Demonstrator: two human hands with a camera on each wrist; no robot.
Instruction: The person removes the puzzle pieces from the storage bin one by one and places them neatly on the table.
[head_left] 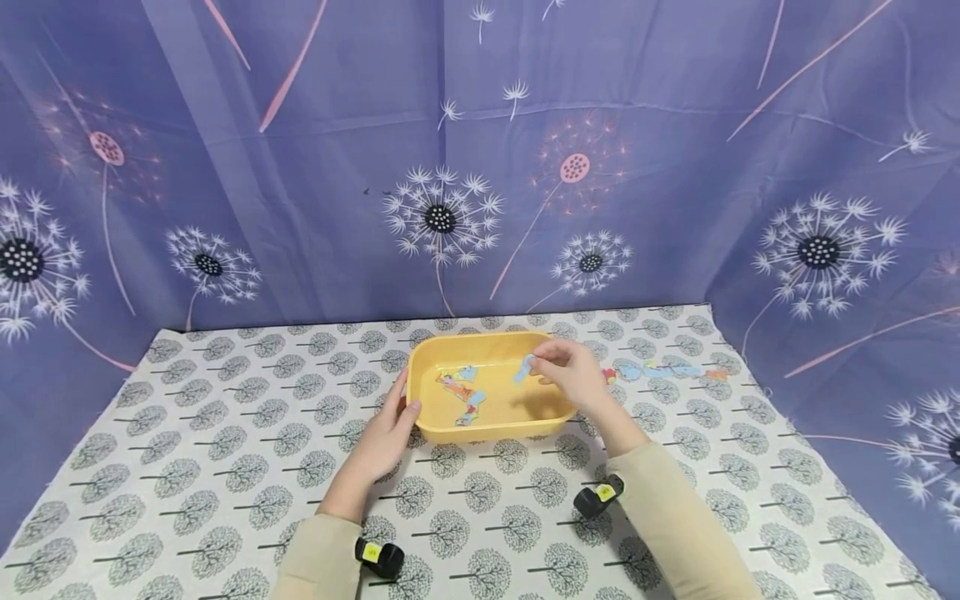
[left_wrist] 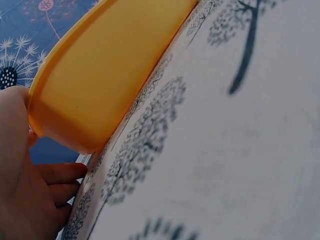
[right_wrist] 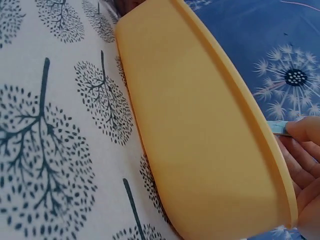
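Surface row looks part-laid; your left grip holds tray, right grip pinches blue piece, loose pieces remain inside.

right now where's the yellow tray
In the head view, below centre, the yellow tray stands on the tree-print cloth, the left hand at its left end, the right hand over its right end.

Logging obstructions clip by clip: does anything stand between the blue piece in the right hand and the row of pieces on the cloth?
Yes: the yellow tray's right end, partly hidden by the right hand, lies between the blue piece and the row of pieces. A small lift would probably clear it.
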